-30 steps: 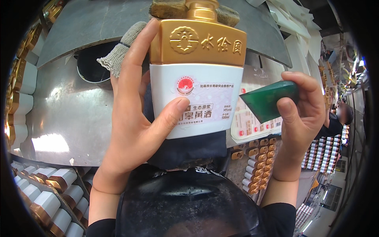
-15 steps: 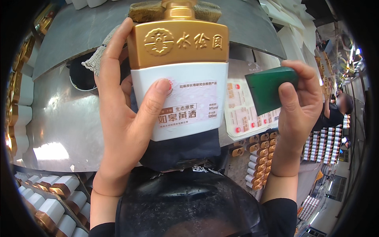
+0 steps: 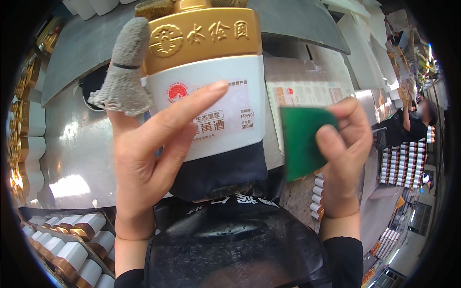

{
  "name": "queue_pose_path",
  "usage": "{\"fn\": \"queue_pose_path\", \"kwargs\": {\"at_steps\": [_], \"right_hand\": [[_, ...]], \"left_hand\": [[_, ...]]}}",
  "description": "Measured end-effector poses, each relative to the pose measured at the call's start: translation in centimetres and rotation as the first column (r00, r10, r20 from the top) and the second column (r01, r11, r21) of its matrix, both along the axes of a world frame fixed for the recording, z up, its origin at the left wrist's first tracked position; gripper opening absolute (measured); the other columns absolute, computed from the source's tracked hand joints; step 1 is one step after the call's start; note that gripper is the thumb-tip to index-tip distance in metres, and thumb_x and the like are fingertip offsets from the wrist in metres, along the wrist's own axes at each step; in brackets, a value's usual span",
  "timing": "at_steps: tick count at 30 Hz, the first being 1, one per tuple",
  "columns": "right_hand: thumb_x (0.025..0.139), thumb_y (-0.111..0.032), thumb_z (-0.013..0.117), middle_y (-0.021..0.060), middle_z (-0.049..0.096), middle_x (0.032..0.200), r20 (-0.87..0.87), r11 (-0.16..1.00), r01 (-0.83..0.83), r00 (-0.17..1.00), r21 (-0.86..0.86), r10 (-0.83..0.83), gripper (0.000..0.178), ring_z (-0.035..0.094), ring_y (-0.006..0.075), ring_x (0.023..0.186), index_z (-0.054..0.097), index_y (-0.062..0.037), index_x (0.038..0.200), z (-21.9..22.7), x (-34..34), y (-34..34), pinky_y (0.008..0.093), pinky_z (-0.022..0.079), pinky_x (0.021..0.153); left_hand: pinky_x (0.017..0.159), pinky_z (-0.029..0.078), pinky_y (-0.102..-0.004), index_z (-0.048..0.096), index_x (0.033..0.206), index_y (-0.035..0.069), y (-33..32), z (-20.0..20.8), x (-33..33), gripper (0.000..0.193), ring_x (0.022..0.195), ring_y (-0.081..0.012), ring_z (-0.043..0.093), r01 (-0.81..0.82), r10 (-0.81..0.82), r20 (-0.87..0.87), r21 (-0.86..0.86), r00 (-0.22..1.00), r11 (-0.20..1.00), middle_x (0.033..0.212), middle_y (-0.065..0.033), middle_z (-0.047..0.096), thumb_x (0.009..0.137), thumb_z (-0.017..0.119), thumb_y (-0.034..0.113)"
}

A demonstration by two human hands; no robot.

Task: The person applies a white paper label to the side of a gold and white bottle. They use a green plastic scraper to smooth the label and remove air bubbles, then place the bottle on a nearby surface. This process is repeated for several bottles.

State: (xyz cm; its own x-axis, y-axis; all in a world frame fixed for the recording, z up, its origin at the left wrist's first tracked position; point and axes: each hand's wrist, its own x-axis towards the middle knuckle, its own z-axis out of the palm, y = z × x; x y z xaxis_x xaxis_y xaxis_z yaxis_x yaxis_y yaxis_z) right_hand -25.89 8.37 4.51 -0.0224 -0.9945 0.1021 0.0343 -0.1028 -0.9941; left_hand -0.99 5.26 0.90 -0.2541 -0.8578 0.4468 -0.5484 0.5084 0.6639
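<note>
A white bottle with a gold shoulder (image 3: 201, 74) leans in front of me, its lower end against a dark cloth pad (image 3: 223, 168). A pale printed label (image 3: 237, 101) with a red round mark covers its front. My left hand (image 3: 144, 149) is at the bottle's left side, fingers apart, the index finger stretched across the label and the thumb below it. A grey knitted cover (image 3: 128, 67) sheathes another finger of that hand. To the right of the bottle, my right hand (image 3: 348, 156) pinches a green flat scraper (image 3: 302, 139), held apart from the bottle.
Sheets of labels (image 3: 307, 79) lie right of the bottle on the metal table (image 3: 62, 153). A dark round container (image 3: 91, 89) stands behind my left hand. White-and-gold bottles (image 3: 69, 252) are stacked at the left. Another person (image 3: 408, 122) is at the far right.
The bottle has shifted slightly left and up in view. My left hand has loosened from around it and reaches the index finger over the label. The scraper has moved down and left.
</note>
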Motion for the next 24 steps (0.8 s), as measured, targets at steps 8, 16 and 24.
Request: {"fn": "queue_pose_path", "kwargs": {"at_steps": [8,16,24], "right_hand": [[0.085,0.002,0.065,0.0153,0.067,0.093,0.007,0.981,-0.058,0.998,0.184,0.057,0.024,0.066,0.0128,0.085,0.045,0.0004,0.097,-2.4,1.4,2.3,0.0252,0.054,0.076],[0.085,0.001,0.066,0.0149,0.067,0.093,0.039,0.984,-0.069,0.997,0.162,0.063,0.024,0.065,0.0123,0.084,0.044,-0.0007,0.096,-3.4,1.5,2.1,0.0253,0.054,0.075],[0.085,0.001,0.066,0.0141,0.067,0.094,0.03,0.984,-0.046,0.999,0.171,0.041,0.025,0.065,0.012,0.084,0.044,-0.0013,0.095,-3.6,1.7,2.0,0.0249,0.055,0.075]], "left_hand": [[0.114,0.014,-0.0382,0.071,0.114,0.012,-0.5,0.5,-0.4,0.037,0.125,-0.0232,0.044,0.014,-0.012,0.262,-0.005,0.965,1.0,0.115,-0.0034,0.069,0.082,0.055,0.003],[0.114,0.016,-0.0382,0.07,0.115,0.011,-0.3,0.7,-0.4,0.038,0.124,-0.0226,0.044,0.009,-0.018,0.27,0.032,0.963,0.999,0.116,-0.0054,0.068,0.081,0.055,0.003],[0.112,0.02,-0.0365,0.069,0.115,0.01,-0.2,1.0,-0.4,0.038,0.124,-0.0258,0.042,0.015,-0.026,0.251,0.046,0.968,0.999,0.116,-0.0052,0.068,0.081,0.055,-0.001]]}}
